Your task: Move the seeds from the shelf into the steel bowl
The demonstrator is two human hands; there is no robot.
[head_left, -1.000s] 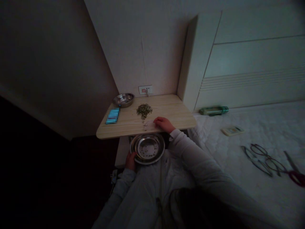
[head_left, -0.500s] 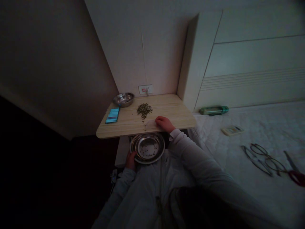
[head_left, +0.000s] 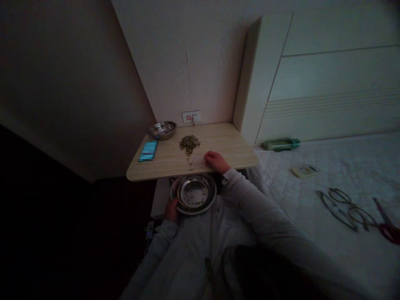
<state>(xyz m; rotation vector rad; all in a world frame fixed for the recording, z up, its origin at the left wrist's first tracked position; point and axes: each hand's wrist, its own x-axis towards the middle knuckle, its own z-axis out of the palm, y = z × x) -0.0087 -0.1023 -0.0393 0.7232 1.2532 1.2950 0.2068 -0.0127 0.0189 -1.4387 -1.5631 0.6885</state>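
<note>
My left hand (head_left: 171,209) grips the left rim of a round stainless steel basin (head_left: 211,204), held under the front edge of the wooden tabletop (head_left: 225,141). Several small dark bits lie on the basin's bottom. On the tabletop my right hand (head_left: 215,161) is closed, fingers pinched on a thin, clear, sheet-like piece (head_left: 198,161) whose exact kind is hard to make out. A loose pile of small greenish-brown seed-like bits (head_left: 189,143) lies just beyond this piece, and a few stray bits trail toward the front edge.
At the table's back left stands a second steel bowl (head_left: 163,130), with a phone (head_left: 148,151) in front of it. A wall socket (head_left: 191,116) is behind the table. On the bed to the right lie a green bottle (head_left: 281,144), a pale device (head_left: 305,171), eyeglasses (head_left: 351,210) and scissors (head_left: 388,228).
Almost nothing has moved. My right hand and the clear piece have shifted very slightly; my left hand stays on the basin.
</note>
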